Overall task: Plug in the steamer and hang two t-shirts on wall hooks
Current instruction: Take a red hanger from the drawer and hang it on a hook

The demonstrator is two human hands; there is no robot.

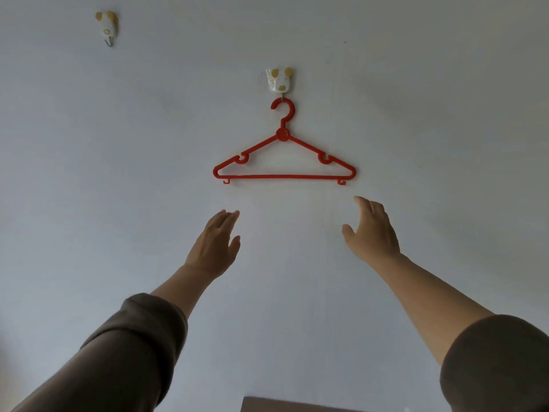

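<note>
A red plastic hanger hangs bare on a white dog-shaped wall hook in the middle of the pale wall. A second dog-shaped hook sits at the upper left with nothing on it. My left hand is raised below the hanger's left end, fingers straight, holding nothing. My right hand is raised below the hanger's right end, fingers loosely spread, also holding nothing. Neither hand touches the hanger. No t-shirt or steamer is in view.
A dark flat edge of some furniture shows at the bottom middle. The wall around the hooks is plain.
</note>
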